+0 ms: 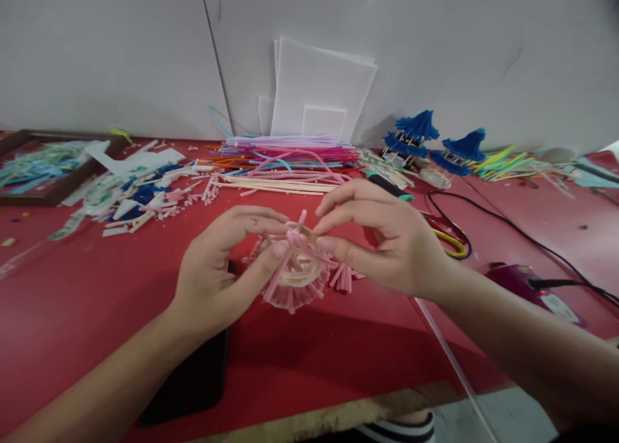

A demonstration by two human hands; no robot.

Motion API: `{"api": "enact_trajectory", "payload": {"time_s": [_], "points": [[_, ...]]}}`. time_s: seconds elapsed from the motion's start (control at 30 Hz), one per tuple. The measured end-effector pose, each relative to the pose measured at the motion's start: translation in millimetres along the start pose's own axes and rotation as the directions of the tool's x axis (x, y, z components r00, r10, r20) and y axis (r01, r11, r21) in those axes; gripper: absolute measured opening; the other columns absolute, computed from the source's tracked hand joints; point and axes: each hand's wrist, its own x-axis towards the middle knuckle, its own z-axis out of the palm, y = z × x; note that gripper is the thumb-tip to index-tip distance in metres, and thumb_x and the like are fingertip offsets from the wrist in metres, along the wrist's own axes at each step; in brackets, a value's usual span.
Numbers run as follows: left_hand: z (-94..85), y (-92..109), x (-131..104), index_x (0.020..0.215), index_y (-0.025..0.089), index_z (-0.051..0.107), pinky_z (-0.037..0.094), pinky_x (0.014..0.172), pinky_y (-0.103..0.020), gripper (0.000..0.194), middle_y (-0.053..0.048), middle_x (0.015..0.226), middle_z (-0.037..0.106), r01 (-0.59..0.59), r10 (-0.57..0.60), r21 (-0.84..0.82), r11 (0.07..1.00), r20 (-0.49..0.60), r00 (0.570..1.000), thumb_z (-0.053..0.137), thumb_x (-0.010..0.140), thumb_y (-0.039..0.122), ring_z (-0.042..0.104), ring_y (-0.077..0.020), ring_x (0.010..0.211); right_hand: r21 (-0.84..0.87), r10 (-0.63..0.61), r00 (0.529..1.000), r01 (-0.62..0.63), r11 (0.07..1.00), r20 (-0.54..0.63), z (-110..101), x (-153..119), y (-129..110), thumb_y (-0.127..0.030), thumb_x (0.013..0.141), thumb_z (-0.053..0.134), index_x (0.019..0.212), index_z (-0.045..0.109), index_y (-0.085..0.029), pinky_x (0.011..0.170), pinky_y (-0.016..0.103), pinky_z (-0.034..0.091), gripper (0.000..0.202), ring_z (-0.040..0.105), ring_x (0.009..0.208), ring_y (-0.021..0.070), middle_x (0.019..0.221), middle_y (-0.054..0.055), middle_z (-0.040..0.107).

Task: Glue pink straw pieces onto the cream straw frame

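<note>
Between my hands is a small round craft model [290, 296], with a fringe of pink pipe-cleaner pieces around a cream ring. Pink strips meet in a point at its top. My left hand [213, 262] pinches the model's left side between thumb and fingers. On the other side, my right hand [387, 233] has its thumb and index finger close together at the upper right of the ring, on a pink strip. Its other fingers are bent above. Just right of the model lies a bunch of short pink pieces [343, 277] on the red table [300, 353].
A black phone [193, 385] lies under my left forearm. Coloured pipe cleaners [290, 156] stretch along the back, with white boards [322, 82] behind. Scraps [140, 198] and a brown frame [62, 188] are left. Blue roof-shaped models [418, 130] and a corded purple device [527, 288] are right.
</note>
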Motion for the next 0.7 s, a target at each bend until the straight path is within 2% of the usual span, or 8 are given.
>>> {"api": "enact_trajectory", "payload": {"time_s": [0.1,0.2,0.4,0.7], "points": [[0.8,1,0,0.101,0.030,0.070,0.053,0.093,-0.037,0.017,-0.001,0.103,0.070,-0.009,0.009,0.020,1.000,-0.001,1.000,0.065,0.088,0.019,0.066,-0.0210,0.102,0.066,0.054,0.998,-0.057,0.996,0.043,6,2,2,-0.023,0.088,0.067,0.087,0.071,-0.019,0.082,0.030,0.055,0.005,0.066,0.089,0.0142,0.092,0.005,0.070],[2.1,1,0,0.102,0.030,0.070,0.053,0.091,-0.035,0.019,0.000,0.102,0.070,-0.015,0.015,0.029,0.999,-0.007,1.000,0.065,0.088,0.018,0.066,-0.0196,0.098,0.071,0.071,0.997,-0.073,0.995,0.033,9,4,1,-0.022,0.087,0.068,0.083,0.070,-0.019,0.082,0.029,0.054,0.005,0.065,0.087,0.0137,0.091,0.004,0.069],[3.5,2,-6,0.108,0.030,0.068,0.052,0.089,-0.031,0.027,0.001,0.102,0.069,-0.001,0.004,0.045,0.999,-0.060,0.998,0.067,0.087,0.014,0.065,-0.0163,0.095,0.065,0.037,0.999,-0.036,0.997,-0.012,15,9,-1,-0.018,0.085,0.069,0.080,0.070,-0.017,0.083,0.030,0.053,0.004,0.065,0.088,0.0133,0.092,0.005,0.069],[2.9,2,-9,0.107,0.030,0.067,0.054,0.088,-0.035,0.021,0.000,0.101,0.070,0.036,-0.029,0.093,0.995,-0.072,0.997,0.067,0.089,0.020,0.065,-0.0185,0.096,0.041,-0.005,0.998,0.007,0.999,-0.068,24,7,0,-0.014,0.082,0.065,0.075,0.065,-0.019,0.079,0.032,0.053,0.009,0.063,0.083,0.0142,0.086,0.004,0.067]]}}
